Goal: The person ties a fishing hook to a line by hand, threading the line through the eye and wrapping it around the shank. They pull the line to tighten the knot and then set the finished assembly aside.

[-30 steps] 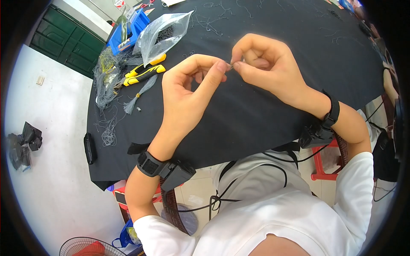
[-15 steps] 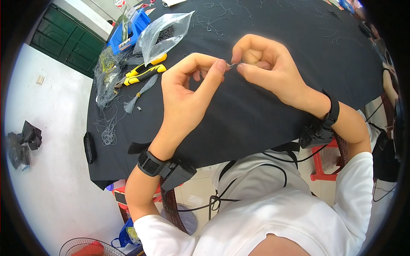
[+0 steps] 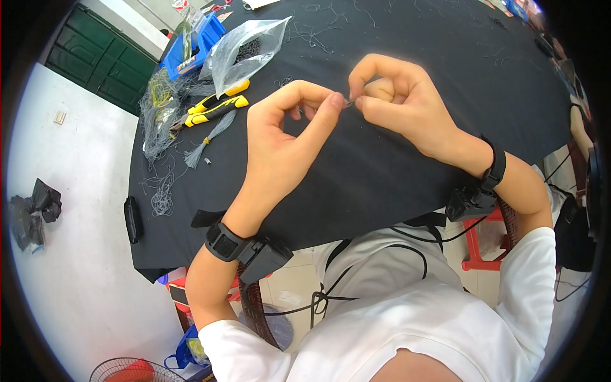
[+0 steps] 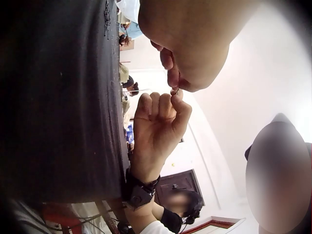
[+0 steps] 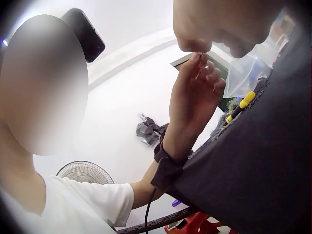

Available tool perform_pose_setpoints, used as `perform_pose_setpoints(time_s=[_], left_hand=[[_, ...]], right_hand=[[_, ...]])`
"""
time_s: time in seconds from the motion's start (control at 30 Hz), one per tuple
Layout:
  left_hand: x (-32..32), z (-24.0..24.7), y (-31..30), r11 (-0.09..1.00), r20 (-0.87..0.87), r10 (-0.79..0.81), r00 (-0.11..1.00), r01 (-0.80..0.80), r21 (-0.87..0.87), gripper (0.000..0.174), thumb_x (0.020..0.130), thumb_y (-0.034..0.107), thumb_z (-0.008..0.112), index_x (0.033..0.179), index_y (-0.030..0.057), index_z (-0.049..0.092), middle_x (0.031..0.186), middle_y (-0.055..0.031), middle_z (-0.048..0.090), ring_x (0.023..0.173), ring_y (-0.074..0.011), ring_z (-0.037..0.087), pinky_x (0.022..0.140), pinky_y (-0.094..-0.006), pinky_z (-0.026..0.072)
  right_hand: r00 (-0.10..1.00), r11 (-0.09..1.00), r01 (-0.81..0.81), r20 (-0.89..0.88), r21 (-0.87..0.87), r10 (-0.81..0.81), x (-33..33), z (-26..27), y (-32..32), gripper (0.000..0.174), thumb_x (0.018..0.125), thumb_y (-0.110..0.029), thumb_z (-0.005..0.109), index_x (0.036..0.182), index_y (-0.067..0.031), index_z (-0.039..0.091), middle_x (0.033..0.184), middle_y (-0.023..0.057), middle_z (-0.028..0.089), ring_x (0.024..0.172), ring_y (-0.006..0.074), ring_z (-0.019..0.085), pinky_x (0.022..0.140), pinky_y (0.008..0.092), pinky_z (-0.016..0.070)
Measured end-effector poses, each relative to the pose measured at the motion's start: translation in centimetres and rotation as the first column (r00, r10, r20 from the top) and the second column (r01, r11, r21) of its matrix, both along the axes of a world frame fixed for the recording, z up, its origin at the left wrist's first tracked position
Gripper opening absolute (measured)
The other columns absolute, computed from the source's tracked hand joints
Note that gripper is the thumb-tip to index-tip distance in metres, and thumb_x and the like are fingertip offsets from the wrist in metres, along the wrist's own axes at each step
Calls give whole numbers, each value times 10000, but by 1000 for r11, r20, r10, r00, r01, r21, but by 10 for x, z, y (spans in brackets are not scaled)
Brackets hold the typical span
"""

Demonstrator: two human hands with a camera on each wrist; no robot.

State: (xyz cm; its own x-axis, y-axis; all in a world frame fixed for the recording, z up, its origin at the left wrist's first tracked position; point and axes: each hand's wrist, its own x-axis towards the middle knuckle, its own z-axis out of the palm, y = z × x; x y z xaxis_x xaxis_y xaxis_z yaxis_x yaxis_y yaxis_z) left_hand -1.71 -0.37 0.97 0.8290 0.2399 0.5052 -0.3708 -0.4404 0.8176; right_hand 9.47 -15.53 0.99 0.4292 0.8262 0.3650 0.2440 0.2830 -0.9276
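Note:
Above the black cloth-covered table, the left hand [image 3: 283, 137] pinches a thin strand [image 3: 347, 104] between thumb and index finger. The right hand [image 3: 407, 105] pinches the same strand from the other side, its remaining fingers curled in. Only a small gap separates the two sets of fingertips. In the left wrist view the right hand [image 4: 158, 124] faces the camera, fingertips meeting those of the left hand [image 4: 190, 44]. The right wrist view shows the left hand [image 5: 192, 102] below the right hand [image 5: 224, 24]; the strand's details are too small to tell.
Yellow-black pliers [image 3: 216, 113] lie left of the hands, beside a tied grey bundle [image 3: 207, 145] and tangled threads [image 3: 162, 196]. Behind them are a clear bag [image 3: 251, 54] and a blue bin [image 3: 194, 48]. Loose threads lie at the table's far side.
The left hand has shifted slightly right, toward the right hand. The fingertips moved a little apart half a second ago and are closer again now, with less strand showing between them.

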Motion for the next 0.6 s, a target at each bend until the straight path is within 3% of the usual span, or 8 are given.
perform_pose_setpoints(time_s=[0.07,0.17,0.3,0.4,0.43,0.5,0.53,0.6], left_hand=[[1,-2,2,1000,2,4,1000,-4,-6,90,827,103,623,795,27,657,670,45,584,627,-25,436,588,-203,297],[-1,-2,4,994,-30,52,998,-55,-95,101,839,111,605,794,27,637,677,44,578,635,-10,438,570,-188,300],[-1,-2,11,932,-49,190,981,-196,-304,130,883,136,558,856,32,631,816,-6,613,733,-53,526,664,-187,380],[3,-3,18,905,57,260,964,-223,-364,171,902,177,503,844,49,600,794,-12,608,692,-49,468,622,-192,336],[4,-3,22,900,90,274,958,-222,-375,176,906,182,493,842,51,592,790,-14,607,685,-48,455,618,-194,332],[6,-3,22,892,103,267,958,-205,-403,188,918,197,470,845,61,577,776,-14,600,671,-46,429,613,-196,323],[5,-2,20,890,96,262,960,-202,-408,185,917,196,472,849,60,578,774,-14,598,672,-45,429,614,-196,323],[4,-2,18,894,88,240,967,-185,-407,183,917,196,474,853,61,579,770,-13,596,671,-44,429,614,-196,323]], right_hand=[[1000,1000,7,-10,23,-7,2,-6,4,39,798,-43,569,835,-29,562,529,-102,328,479,-12,259,453,199,213],[996,994,-15,89,-105,25,3,6,2,61,825,-33,541,877,-18,567,568,-92,365,513,-6,299,500,183,264],[961,977,-1,271,-215,60,17,27,6,75,826,-68,563,873,-13,583,669,-49,516,611,14,454,573,186,370],[900,949,49,425,-313,94,32,50,7,86,820,-95,578,851,-16,585,804,-2,607,757,48,555,705,215,450],[863,981,41,501,-191,61,38,52,8,128,797,-134,592,828,-10,604,631,-30,527,581,34,464,543,202,379],[801,970,101,596,-221,52,42,75,3,143,802,-160,588,818,-18,601,609,-32,506,564,35,440,523,209,357],[788,930,150,609,-335,92,40,91,-2,84,830,-100,572,846,-18,581,785,-10,583,743,51,535,712,218,441],[726,924,190,681,-330,94,41,111,-6,88,833,-100,573,854,-15,579,791,-9,584,742,50,530,709,219,438]])
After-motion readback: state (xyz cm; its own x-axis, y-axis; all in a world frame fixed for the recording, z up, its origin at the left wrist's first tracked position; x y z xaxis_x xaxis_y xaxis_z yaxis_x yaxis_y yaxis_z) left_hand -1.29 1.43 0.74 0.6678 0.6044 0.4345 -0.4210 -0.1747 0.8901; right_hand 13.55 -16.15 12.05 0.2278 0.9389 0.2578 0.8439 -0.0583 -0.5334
